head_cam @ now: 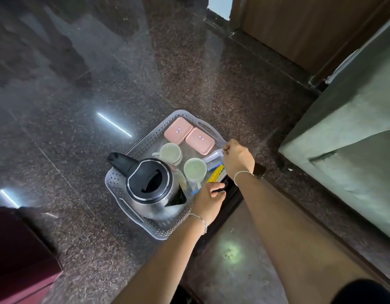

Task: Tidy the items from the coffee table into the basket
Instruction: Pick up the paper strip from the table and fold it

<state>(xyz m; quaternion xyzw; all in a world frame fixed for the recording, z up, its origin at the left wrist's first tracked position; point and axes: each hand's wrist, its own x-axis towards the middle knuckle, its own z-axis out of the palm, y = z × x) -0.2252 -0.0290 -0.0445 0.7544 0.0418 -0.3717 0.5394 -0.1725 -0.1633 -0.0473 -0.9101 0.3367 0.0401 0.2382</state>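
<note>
Granite floor [79, 106], kettle [154, 189], cups [170, 151] crowding basket [111, 179], right hand [238, 157] pinching packet [213, 155]

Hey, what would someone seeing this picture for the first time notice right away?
A steel kettle with a black lid fills the near left of a pale basket on the dark floor. Behind it stand two white cups, with two pink boxes at the far end. At the right edge the right hand pinches a whitish packet; the left hand touches something black.
</note>
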